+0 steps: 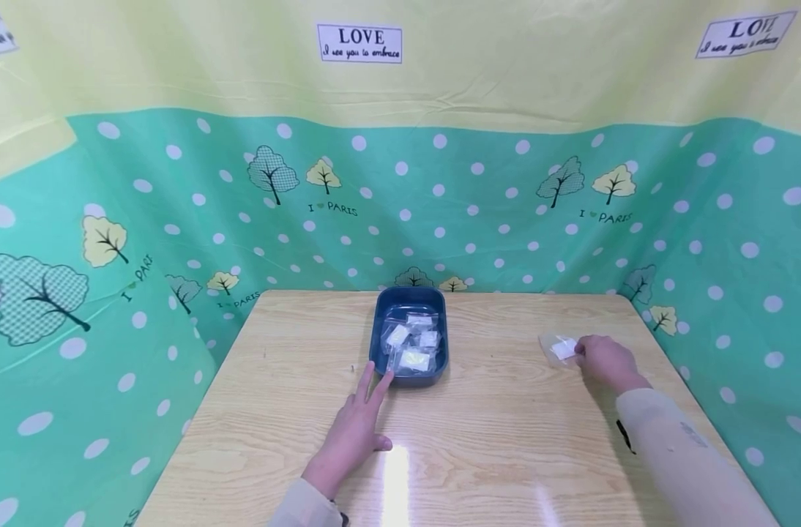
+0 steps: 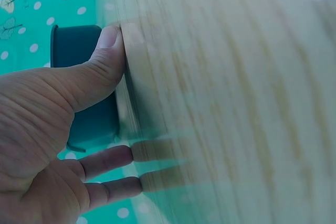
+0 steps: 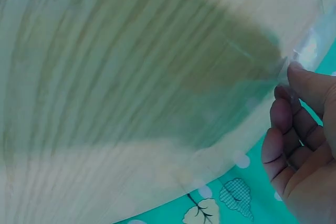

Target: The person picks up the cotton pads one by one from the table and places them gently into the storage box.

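My right hand [image 1: 606, 360] pinches the edge of a small clear plastic bag [image 1: 550, 344] with a white piece inside, over the right part of the table. In the right wrist view, thumb and forefinger meet on the bag's clear film [image 3: 308, 48], the other fingers curled beneath. My left hand [image 1: 356, 428] lies with fingers spread, its fingertips right at the near left corner of a dark blue tray [image 1: 414, 381]. The left wrist view shows the thumb in front of the tray's side [image 2: 97, 121]. Several similar clear bags [image 1: 415, 359] with white pieces lie in the tray.
The wooden table [image 1: 275, 410] carries the tray near its far edge. A green and yellow patterned curtain [image 1: 440, 205] encloses the back and both sides. Light reflects off the tabletop at the near middle.
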Demonstrator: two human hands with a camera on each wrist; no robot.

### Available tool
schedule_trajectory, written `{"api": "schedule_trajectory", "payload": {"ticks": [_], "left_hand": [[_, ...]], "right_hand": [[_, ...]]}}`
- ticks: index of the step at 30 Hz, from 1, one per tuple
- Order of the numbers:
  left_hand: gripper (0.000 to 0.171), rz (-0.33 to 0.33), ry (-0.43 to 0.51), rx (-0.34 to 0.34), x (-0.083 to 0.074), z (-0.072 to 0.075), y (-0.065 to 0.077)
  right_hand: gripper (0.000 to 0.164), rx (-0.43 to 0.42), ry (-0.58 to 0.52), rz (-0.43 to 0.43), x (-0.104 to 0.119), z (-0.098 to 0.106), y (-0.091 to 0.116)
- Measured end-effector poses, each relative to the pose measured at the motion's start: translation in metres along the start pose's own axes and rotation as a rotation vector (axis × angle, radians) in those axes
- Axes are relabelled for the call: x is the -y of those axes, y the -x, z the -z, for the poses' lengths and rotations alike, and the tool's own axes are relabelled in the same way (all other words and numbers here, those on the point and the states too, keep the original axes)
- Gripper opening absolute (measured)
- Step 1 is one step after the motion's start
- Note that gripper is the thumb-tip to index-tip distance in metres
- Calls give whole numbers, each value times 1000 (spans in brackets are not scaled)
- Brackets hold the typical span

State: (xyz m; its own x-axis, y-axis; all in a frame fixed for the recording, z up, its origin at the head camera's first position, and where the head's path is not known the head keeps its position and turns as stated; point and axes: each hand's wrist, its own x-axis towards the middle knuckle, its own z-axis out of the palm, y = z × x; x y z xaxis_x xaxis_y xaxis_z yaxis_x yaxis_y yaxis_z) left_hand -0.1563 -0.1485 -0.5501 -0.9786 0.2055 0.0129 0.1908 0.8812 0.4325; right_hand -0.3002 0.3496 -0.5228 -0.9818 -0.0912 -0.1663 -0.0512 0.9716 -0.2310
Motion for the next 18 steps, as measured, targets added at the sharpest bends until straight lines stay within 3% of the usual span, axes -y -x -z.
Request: {"api": "schedule_trajectory", "payload": {"ticks": [6,18], "left_hand": [[132,-1,2,-5,0,0,0],[133,7,14,-3,1,-1,-1]], "right_hand": [[24,-83,-49,85,23,12,-6],[24,-174,-207,241,118,30,-11]]}}
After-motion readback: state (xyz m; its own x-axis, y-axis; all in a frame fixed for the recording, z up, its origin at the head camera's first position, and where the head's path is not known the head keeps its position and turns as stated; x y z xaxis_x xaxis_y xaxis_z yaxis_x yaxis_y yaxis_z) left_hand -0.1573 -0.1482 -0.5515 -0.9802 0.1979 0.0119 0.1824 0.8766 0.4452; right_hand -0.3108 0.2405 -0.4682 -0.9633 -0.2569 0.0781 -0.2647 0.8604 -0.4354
